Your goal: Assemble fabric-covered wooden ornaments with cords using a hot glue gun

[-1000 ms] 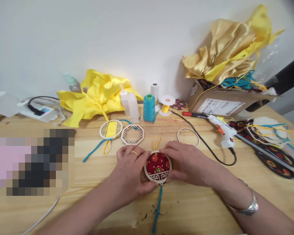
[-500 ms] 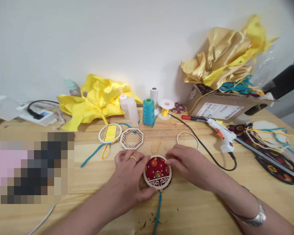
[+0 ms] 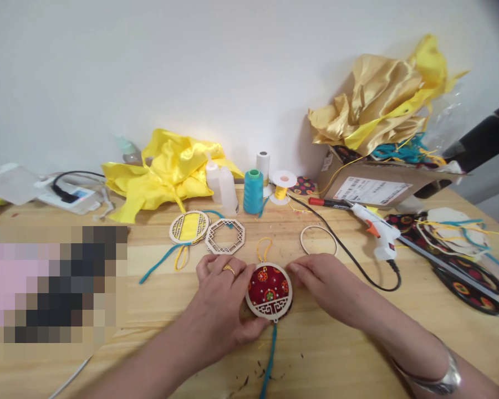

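The round pendant (image 3: 269, 285) lies on the table (image 3: 336, 360) between my two hands, its face of dark red floral fabric turned up and a wooden fretwork band across the part nearest me. My left hand (image 3: 221, 302) is curved around its left side: the forefinger meets the upper left rim and the thumb reaches under to the lower edge, so the pendant sits in the gap between them. My right hand (image 3: 335, 288) is on the other side, thumb and forefinger drawn together at the tips just beside the upper right rim; I cannot tell whether they touch the wood or pinch anything. The right side of the rim shows bare below those fingertips.

A yellow cord loop (image 3: 265, 239) stands out from the pendant's far edge, between my hands, and a teal cord (image 3: 271, 354) runs from the near tab toward me, past my left thumb. Beyond my left hand lie an octagonal wooden lattice frame (image 3: 210, 238) and, beside it, a round frame with yellow fabric (image 3: 189, 226). A plain wooden hoop (image 3: 318, 226) lies just beyond my right hand, with a white glue gun (image 3: 385, 244) farther to the right.
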{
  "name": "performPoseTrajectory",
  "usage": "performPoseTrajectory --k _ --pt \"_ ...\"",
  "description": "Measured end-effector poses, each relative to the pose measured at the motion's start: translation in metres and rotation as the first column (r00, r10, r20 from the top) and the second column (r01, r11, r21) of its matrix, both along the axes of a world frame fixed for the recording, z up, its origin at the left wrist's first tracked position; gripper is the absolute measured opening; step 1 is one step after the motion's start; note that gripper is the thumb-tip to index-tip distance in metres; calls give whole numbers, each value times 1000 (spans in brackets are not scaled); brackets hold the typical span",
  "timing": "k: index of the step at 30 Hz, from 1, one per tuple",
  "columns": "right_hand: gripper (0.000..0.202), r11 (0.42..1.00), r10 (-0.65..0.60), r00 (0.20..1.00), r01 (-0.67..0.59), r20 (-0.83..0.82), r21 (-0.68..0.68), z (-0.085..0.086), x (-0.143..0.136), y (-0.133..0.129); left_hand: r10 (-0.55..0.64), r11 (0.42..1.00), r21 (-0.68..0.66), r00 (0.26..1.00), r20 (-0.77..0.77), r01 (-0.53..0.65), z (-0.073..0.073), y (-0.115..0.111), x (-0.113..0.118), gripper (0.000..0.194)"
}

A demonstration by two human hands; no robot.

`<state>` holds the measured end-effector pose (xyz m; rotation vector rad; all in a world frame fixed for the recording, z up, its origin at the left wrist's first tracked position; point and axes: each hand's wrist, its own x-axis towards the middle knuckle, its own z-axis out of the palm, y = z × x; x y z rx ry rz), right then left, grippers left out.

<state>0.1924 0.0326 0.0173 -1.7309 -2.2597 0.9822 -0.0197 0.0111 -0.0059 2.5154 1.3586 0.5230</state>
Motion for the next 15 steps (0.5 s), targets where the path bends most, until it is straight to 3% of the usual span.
performPoseTrajectory --k 9,15 --pt "34 999 28 997 -31 -73 -39 -3 2 4 22 999 24 1000 -12 -22 -1 0 3 51" --pt "33 984 -56 980 21 -192 -179 -6 4 10 4 1000 -25 1000 -11 -5 1 0 0 49"
